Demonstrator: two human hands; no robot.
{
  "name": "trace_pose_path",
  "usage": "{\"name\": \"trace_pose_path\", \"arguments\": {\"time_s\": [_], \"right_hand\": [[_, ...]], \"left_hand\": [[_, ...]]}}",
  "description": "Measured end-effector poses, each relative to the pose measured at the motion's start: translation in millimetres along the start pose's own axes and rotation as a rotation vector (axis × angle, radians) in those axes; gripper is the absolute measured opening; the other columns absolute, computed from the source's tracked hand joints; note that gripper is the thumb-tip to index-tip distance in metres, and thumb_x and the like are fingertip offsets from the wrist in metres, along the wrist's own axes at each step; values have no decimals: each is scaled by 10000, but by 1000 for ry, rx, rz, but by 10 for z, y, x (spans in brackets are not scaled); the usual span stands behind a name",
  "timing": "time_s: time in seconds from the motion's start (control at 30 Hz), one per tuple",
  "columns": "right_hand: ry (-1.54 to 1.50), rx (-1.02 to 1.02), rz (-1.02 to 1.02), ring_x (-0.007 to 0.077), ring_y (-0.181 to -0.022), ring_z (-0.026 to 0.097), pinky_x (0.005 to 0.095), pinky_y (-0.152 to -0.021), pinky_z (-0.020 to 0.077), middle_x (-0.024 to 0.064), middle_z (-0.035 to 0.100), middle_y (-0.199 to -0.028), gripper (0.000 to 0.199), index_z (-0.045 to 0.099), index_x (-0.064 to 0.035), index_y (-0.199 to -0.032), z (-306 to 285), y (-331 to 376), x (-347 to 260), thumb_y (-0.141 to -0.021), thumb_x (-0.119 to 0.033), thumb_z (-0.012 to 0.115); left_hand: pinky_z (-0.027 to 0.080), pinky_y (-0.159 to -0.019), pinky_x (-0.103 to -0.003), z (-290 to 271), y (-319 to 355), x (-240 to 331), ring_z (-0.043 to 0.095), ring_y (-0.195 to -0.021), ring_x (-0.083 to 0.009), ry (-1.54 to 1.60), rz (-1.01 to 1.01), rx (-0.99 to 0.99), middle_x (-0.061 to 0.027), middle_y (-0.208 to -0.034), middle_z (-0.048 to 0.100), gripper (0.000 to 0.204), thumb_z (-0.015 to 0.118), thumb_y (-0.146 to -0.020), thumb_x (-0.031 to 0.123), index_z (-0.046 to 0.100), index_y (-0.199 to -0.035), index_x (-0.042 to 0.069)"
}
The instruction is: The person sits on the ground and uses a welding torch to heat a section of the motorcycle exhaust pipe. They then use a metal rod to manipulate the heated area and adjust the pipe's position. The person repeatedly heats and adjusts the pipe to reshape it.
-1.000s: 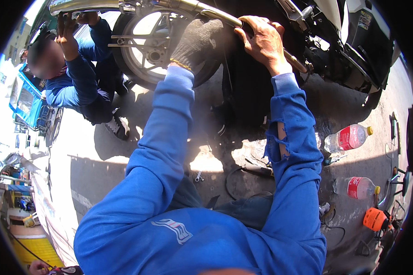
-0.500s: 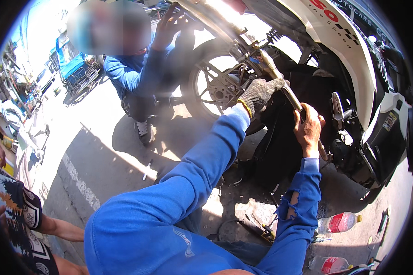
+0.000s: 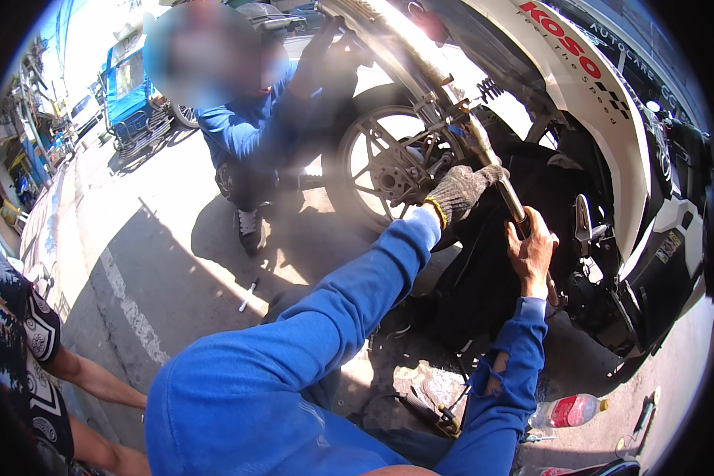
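My left hand (image 3: 466,192), in a grey knit work glove with a yellow cuff, is closed around a long metal pipe (image 3: 489,147) that slants along the side of a motorcycle (image 3: 575,75). Lower on the same pipe, my bare right hand (image 3: 531,246) grips it with fingers wrapped round. Just beyond my left hand is the motorcycle's spoked wheel (image 3: 389,182). A crouching person in a blue sleeve (image 3: 242,131) has both hands raised near the thick upper end of the pipe; glare and blur hide their exact contact.
A dark cloth-like thing (image 3: 476,274) lies beneath the pipe. Below my right forearm are a plastic bottle (image 3: 571,411) and a black-and-yellow tool (image 3: 448,420). Another person's arm (image 3: 103,385) is at lower left. A blue sidecar vehicle (image 3: 131,87) stands far left; a white stick-like thing (image 3: 248,295) lies on the pavement.
The view has shifted, so the motorcycle and both hands appear a little lower. Both of my hands keep their hold on the pipe. The second bottle has mostly left the lower edge.
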State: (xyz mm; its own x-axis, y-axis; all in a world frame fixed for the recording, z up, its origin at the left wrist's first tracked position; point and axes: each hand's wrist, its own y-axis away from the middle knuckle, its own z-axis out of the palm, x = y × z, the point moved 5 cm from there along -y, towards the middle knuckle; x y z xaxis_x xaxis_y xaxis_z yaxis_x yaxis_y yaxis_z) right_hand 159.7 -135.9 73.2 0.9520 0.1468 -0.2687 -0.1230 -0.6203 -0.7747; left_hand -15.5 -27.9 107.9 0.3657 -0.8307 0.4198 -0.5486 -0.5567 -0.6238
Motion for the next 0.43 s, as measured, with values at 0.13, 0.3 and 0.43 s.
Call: {"name": "trace_pose_path", "arguments": {"time_s": [0.13,0.3,0.43], "right_hand": [[9,6,25,302,-982,704,427,-894,445,105,718,-1087,330,652,-113,-1183,39,-19,55,-888,-217,756],[25,-20,36,302,-1000,700,441,-890,441,99,716,-1100,334,646,-122,-1194,44,-1,73,-892,-229,744],[-14,0,64,286,-1027,701,449,-893,445,75,725,-1110,320,667,-135,-1174,66,-7,107,-889,-256,749]], "left_hand": [[536,-711,-446,40,-79,-54,675,-754,-345,335,-116,19,-231,-760,649,308,521,-1071,320,678,-1306,198],[473,-674,-424,80,8,-114,539,-673,-215,802,-557,16,-106,-656,574,720,731,-889,628,705,-953,-89],[496,-697,-404,-76,-16,43,602,-708,-263,452,-373,-54,-158,-724,594,470,604,-1000,558,727,-1289,209]]}}
